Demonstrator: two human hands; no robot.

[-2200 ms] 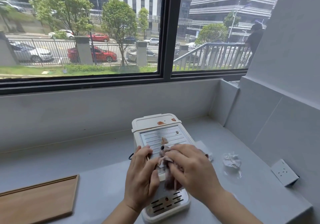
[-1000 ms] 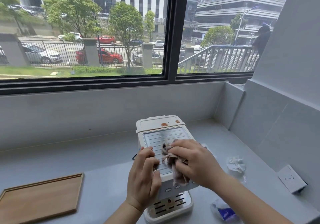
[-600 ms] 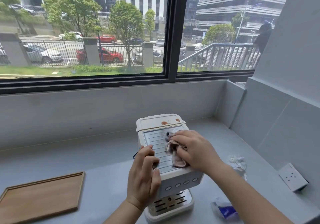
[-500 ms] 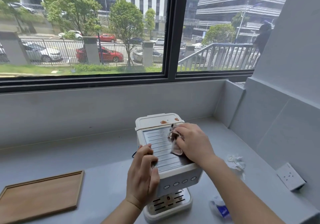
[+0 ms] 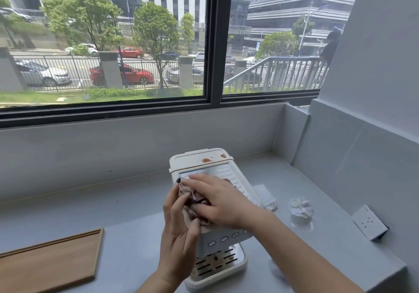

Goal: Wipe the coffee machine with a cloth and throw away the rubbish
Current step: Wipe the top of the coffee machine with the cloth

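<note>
At lower centre, the cloth (image 5: 192,198) has been dragged back from the far right of the coffee machine (image 5: 213,202) lid to its left edge. It is pressed flat by the right hand (image 5: 217,199) and pinched by the left hand (image 5: 181,227). Brown spots (image 5: 206,160) remain behind; crumpled rubbish (image 5: 300,208) lies untouched at right.

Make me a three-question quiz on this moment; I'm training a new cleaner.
1. True or false: the lid at the machine's back is already free of stains.
2. Which hand presses the cloth flat on the machine? A) left B) right
3. Fill in: a crumpled ___ lies on the counter to the machine's right.

Key: 1. False: two brown spots remain. 2. B: the right hand lies on it; the left hand grips its edge. 3. tissue.
</note>
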